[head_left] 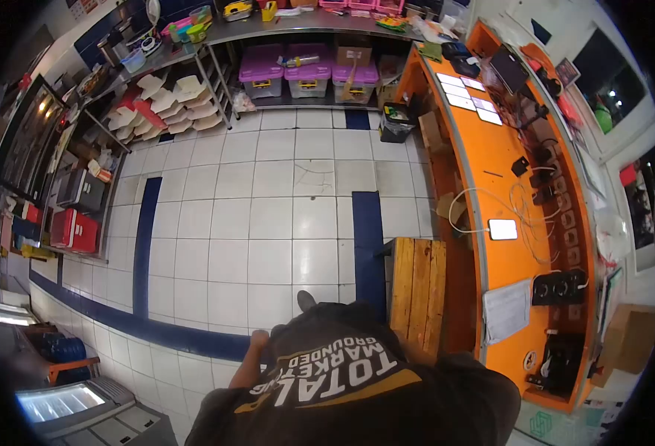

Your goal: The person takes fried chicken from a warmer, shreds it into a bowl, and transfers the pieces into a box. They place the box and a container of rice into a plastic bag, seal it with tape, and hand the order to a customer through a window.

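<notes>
At the left edge of my dark printed shirt (327, 364), my left forearm points forward over the tiled floor. Only a small part of my left hand (259, 339) shows beside the shirt. Its fingers cannot be made out, and no held object is visible. To the right of the shirt, a little skin of my right arm appears near the wooden bench (416, 297). The right hand itself is hidden. One shoe tip (306, 300) sticks out in front of the shirt.
An orange counter (502, 275) on the right carries a lit tablet (503, 229), cables and papers. Purple-lidded bins (306, 78) stand under the far steel table (283, 28). A black waste bin (396, 125) is beside the counter; a red box (74, 230) is at left.
</notes>
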The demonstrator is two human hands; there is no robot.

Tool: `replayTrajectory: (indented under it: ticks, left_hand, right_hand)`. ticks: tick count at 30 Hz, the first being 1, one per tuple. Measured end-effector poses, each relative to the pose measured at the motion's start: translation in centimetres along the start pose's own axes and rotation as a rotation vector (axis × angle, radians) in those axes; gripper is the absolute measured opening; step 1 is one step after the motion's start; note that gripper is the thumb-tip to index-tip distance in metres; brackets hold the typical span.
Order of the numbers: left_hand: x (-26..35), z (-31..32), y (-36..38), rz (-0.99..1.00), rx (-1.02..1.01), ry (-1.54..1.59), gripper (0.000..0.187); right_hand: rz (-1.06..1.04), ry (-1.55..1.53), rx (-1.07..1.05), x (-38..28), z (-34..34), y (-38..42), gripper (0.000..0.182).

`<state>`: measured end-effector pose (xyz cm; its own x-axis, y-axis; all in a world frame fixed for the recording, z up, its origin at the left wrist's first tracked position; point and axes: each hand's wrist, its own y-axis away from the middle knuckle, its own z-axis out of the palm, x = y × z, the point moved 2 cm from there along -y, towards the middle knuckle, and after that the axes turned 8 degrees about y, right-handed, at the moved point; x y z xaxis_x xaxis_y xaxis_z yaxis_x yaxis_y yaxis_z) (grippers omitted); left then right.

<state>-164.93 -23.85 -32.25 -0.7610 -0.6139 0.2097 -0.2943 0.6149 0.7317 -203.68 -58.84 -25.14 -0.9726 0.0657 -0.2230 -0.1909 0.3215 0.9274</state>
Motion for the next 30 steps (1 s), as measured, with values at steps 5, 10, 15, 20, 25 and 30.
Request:
replayTrajectory:
  ticks: [5,10,15,20,25,30]
  left_hand:
    - [-2.1,3.6,4.1,0.015,0.245,0.170,0.025]
    - [-2.3,7.6,0.2,-0.100,0.094,0.528,0.033]
    - [-1.8,4.9,-2.2,-0.079,0.156,0.777,0.034]
    - [-1.2,2.3,-3.2,0.001,0.186,0.859,0.036]
    - [0.3,-0.6,-4.2,0.091,0.223,0.942,0.037]
    - [1.1,-2.6,-4.2,0.181,0.262,0.994,0.038]
  right_hand:
    - [-0.012,-0.086,0.069,-1.7,-0.7,1.2,0.027]
    - [-0.008,-0.144,0.107,-3.4,-1.3,2.0,0.027]
    - [0.007,-0.162,0.110,-4.3,-1.7,2.2,0.027]
    - [0.024,-0.174,0.107,-4.8,-1.9,2.7,0.026]
    - [0.023,-0.189,0.110,-5.7,-2.2,2.8,0.026]
    - [0.020,-0.206,0.112,-5.9,-2.6,2.1,0.026]
